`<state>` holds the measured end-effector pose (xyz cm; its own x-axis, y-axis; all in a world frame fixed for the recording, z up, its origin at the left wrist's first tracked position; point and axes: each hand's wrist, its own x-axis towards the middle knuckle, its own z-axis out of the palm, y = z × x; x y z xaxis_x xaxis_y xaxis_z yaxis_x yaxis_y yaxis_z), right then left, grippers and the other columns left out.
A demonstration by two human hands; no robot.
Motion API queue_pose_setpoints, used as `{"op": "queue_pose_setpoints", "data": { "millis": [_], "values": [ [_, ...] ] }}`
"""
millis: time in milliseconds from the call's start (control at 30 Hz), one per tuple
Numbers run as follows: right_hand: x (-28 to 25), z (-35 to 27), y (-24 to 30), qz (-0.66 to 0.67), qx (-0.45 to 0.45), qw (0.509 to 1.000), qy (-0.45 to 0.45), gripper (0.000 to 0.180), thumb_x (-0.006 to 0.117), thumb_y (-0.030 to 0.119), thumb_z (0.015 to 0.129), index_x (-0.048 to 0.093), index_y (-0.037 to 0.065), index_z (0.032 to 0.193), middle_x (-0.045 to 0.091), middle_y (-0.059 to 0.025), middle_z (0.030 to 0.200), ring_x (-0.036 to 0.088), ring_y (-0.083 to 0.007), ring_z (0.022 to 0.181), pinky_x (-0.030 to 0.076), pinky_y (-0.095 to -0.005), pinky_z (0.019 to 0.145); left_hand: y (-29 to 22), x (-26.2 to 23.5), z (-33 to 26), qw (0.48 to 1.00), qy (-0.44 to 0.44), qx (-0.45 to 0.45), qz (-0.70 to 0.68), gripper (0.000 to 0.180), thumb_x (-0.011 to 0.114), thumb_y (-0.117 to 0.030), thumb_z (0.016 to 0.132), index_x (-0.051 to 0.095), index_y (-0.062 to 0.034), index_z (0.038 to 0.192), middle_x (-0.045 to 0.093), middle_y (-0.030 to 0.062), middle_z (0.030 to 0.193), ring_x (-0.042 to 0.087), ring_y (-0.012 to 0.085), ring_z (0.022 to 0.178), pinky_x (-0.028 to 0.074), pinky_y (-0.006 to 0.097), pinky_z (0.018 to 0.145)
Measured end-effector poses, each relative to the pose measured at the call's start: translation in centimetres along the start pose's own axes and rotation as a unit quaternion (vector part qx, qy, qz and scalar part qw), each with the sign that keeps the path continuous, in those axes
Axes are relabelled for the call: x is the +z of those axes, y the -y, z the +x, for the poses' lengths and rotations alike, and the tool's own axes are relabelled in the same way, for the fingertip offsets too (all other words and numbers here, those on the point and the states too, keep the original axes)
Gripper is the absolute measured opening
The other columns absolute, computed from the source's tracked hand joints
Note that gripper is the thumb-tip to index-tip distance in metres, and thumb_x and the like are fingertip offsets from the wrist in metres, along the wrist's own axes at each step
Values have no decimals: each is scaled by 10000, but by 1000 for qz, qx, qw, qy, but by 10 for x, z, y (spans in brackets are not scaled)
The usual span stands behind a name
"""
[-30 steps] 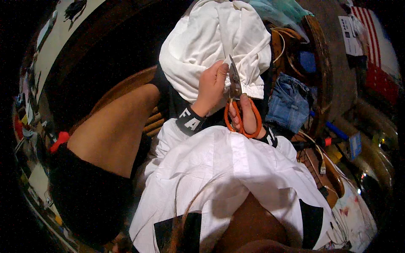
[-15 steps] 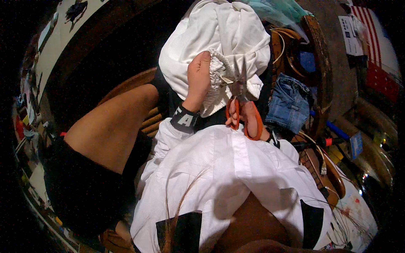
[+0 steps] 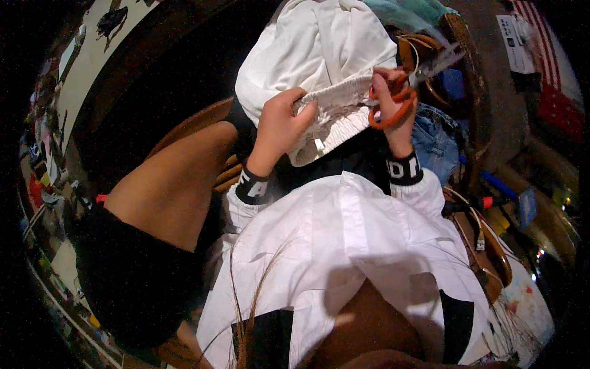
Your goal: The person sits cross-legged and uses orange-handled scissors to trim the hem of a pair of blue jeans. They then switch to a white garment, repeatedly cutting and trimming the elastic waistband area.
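Over the lap, white ribbed garment [image 3: 332, 117], bunched, likely elastic-edged, orange-handled scissors [image 3: 393, 104]

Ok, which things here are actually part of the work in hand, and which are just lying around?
In use:
left hand gripping the ribbed hem
white garment
right hand holding orange-handled scissors

Lying about:
denim cloth
teal fabric
blue tool
wooden chair

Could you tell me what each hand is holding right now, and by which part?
The left hand pinches the white garment at its ribbed hem; the right hand holds the orange-handled scissors by the handle loops.
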<state>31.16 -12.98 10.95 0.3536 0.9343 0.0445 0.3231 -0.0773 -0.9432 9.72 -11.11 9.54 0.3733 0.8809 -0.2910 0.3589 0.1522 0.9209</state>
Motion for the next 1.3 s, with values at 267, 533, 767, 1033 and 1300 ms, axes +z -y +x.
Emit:
{"op": "queue_pose_setpoints", "data": {
  "millis": [267,533,767,1033,1300],
  "values": [
    [-1,26,-4,65,80,992,70,166,596,186,852,598,34,785,591,-12,651,556,-88,573,424,-230,516,-4,7,-6,873,122,-103,-460,268,550,-191,906,590,25,1061,627,8,936,562,67,782,447,203,716],
    [-45,-14,26,250,149,942,168,224,545,244,894,520,38,809,518,-18,648,499,-106,542,395,-228,475,-20,1,-11,869,125,-82,-472,269,575,-127,882,576,45,1089,632,41,962,581,82,835,465,220,761],
    [-84,-52,40,393,345,737,429,414,494,453,890,486,42,851,455,-14,677,463,-108,542,387,-226,486,-47,1,-12,895,105,-93,-424,251,566,-139,888,597,50,1049,635,33,919,562,65,805,447,205,726],
    [-86,-71,34,384,344,766,383,372,449,421,913,448,51,874,437,-17,749,408,-82,571,354,-207,514,-69,22,-1,811,35,-164,-560,155,559,-88,854,611,21,952,629,26,812,576,71,644,451,190,583],
    [-83,-55,72,167,288,940,73,188,583,194,862,499,34,810,511,-19,717,477,-84,596,390,-225,541,-98,63,-20,794,181,-266,-516,98,502,-109,812,561,-32,829,570,4,751,535,78,613,428,213,555]
  ]
}}
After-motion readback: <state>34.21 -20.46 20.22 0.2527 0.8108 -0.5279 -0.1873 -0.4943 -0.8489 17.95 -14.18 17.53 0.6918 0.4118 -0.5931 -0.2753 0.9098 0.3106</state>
